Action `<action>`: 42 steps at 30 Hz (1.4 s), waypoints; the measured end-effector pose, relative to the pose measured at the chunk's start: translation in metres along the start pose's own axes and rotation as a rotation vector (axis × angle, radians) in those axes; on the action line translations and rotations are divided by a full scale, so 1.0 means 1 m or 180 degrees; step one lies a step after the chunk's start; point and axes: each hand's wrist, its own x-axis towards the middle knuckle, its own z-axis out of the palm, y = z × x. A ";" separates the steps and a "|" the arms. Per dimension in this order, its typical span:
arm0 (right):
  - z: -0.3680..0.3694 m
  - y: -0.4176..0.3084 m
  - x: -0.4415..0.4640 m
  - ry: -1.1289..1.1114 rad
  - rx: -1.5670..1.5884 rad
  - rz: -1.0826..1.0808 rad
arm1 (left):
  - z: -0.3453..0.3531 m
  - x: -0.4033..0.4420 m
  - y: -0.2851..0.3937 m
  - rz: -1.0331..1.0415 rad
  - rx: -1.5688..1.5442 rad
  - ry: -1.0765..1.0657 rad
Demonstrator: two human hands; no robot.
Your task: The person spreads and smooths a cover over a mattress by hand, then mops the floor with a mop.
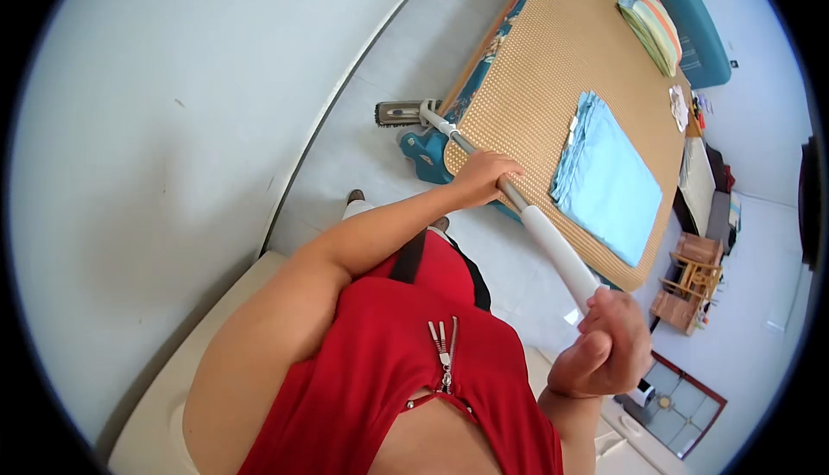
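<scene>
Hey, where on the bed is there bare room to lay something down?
The tan woven mat has a broad bare stretch between the folded light-blue cloth and the striped bedding. It's crowded at the lower edge, where the cloth lies close to the white cylindrical grip in this view.

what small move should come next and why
Probably ease the brush head away from the bed: it sits close by the corner, with the left hand around the pole and the right hand curled at the end of the white grip.
</scene>
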 end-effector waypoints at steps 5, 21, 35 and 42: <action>0.017 -0.019 0.006 0.0029 -0.0204 -0.0016 | -0.022 0.003 -0.005 -0.0204 0.0232 -0.0200; 0.082 0.029 0.037 -0.0058 0.0404 -0.0844 | -0.048 0.065 -0.086 0.0077 0.0711 -0.0611; 0.221 0.152 0.161 0.0335 0.0927 -0.1664 | -0.096 0.228 -0.233 -0.0313 0.0820 -0.1236; 0.250 0.226 0.220 0.0403 0.0963 -0.1310 | -0.082 0.311 -0.289 -0.0123 0.1053 -0.1055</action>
